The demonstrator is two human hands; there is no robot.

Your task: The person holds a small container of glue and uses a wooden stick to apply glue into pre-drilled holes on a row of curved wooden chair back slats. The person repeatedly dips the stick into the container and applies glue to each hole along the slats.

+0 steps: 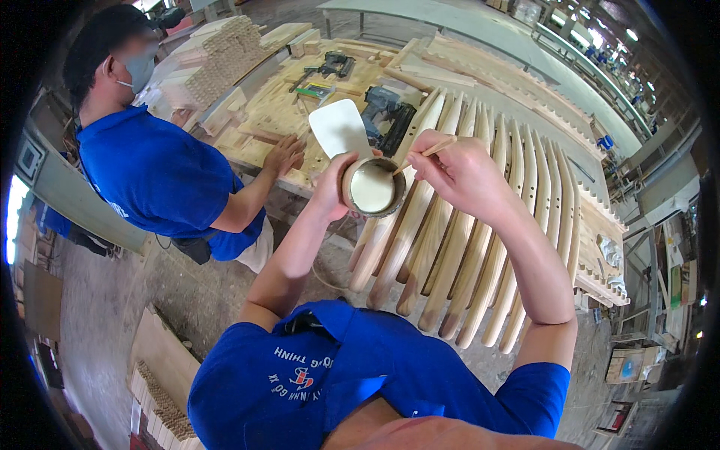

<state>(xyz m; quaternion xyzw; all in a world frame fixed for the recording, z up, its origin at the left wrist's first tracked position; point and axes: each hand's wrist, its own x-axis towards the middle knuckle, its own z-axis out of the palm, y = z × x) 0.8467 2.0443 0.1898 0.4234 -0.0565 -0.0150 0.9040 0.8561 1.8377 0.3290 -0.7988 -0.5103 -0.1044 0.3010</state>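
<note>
My left hand [334, 186] is wrapped round a round cup [400, 199] with a stained rim. Thick white liquid [372, 187], which looks like glue, fills much of it. A thin wooden stick [439, 146] is pinched in my right hand [459, 176], its lower end at the inner right side of the cup. Just beyond the cup is a white rounded flat piece [337, 126]; whether it is joined to the cup I cannot tell. Below my right forearm lie several long, curved wooden slats [480, 259], side by side, some with small dark holes.
A grey nail gun [386, 118] lies beyond the cup, and another nail gun [334, 64] farther back on the wooden worktable [274, 94]. At left, a co-worker [154, 169] in blue rests a hand on the table edge. Notched wooden strips [214, 56] are stacked behind.
</note>
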